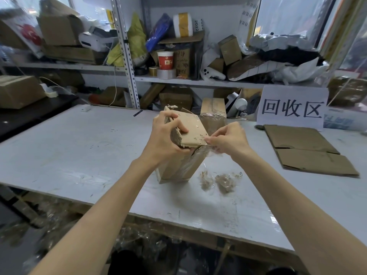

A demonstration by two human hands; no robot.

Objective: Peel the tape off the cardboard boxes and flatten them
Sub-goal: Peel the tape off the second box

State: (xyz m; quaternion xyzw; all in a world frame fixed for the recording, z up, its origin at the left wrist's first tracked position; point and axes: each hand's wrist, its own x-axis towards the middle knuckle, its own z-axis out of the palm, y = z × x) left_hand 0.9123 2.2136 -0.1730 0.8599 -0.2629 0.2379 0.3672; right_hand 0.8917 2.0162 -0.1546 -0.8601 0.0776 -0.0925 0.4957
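A small cardboard box [193, 130] stands tilted on one end on the white table [79, 147], wrapped low down in clear tape. My left hand [165, 135] grips its upper left side, thumb pressed on the top flap. My right hand [228, 138] pinches a strip of clear tape [208, 150] at the box's right corner; the strip runs down the box's side. Two crumpled wads of peeled tape [220, 179] lie on the table just right of the box. A second taped box [213, 114] stands behind it.
A flattened cardboard box [305, 147] lies at the right, below a white sign with three characters [292, 107]. Cluttered metal shelves with boxes, bags, tape rolls and a red cup [165, 60] fill the back. Tape scraps litter the floor under the table's front edge.
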